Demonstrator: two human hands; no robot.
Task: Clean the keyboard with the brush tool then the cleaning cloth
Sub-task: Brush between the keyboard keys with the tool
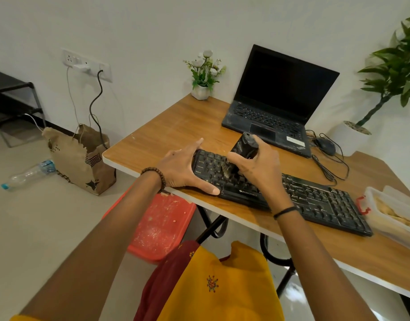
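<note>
We see a black keyboard [292,193] lying along the near edge of the wooden table [171,128], with its left end close to the table's near left corner. Our left hand [183,167] is spread open over that left end. The thumb presses on the front rim and the fingers reach past the back rim, so the hand holds the keyboard down. Our right hand [257,165] is closed around a black brush tool [244,144]. The brush stands almost upright, and its bristles touch the keys near the left end, just beside the left hand. We see no cleaning cloth.

A black laptop [275,100] stands open near the far edge, with a dark screen. A small pot of white flowers [205,72] sits at the far left corner. A black mouse [325,145] lies just right of the laptop. A clear box [394,212] with a red clip sits by the keyboard's right end.
</note>
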